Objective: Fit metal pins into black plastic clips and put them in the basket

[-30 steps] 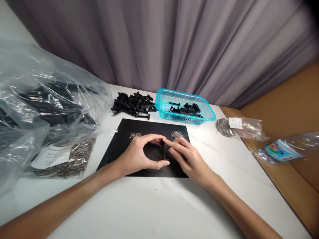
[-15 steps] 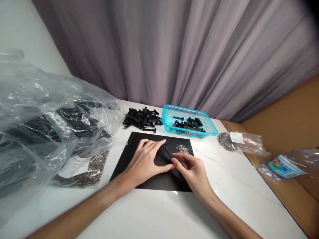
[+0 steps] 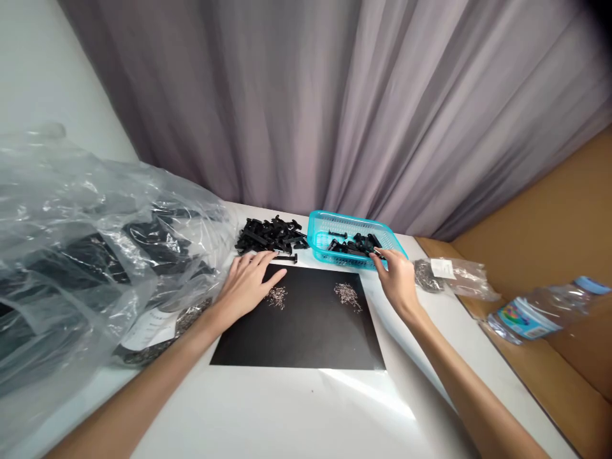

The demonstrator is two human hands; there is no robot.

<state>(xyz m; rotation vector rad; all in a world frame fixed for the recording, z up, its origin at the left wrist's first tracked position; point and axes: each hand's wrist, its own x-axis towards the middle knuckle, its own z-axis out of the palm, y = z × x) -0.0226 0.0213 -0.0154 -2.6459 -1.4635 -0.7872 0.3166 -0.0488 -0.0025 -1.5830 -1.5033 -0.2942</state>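
Observation:
My left hand (image 3: 248,280) is open, palm down, over the left side of a black mat (image 3: 310,325). Its fingertips reach a single black plastic part (image 3: 287,258) lying in front of a heap of similar parts (image 3: 268,234); whether they touch it I cannot tell. Beside the thumb lies a small pile of metal pins (image 3: 276,297). My right hand (image 3: 398,275) reaches over the front right rim of a blue basket (image 3: 319,255). Thumb and fingers are drawn together at the black parts (image 3: 356,245) inside; what they hold is not clear.
A second pile of pins (image 3: 348,296) lies on the mat's right. A large clear bag (image 3: 95,191) and a labelled bag of metal pieces (image 3: 148,331) fill the left. At right are another small bag (image 3: 442,271), a plastic bottle (image 3: 530,315) and cardboard (image 3: 540,217).
My hands have parted from the mat's middle, where they held a black part. The left moved left toward the loose part; the right moved up to the basket. The left pin pile now shows.

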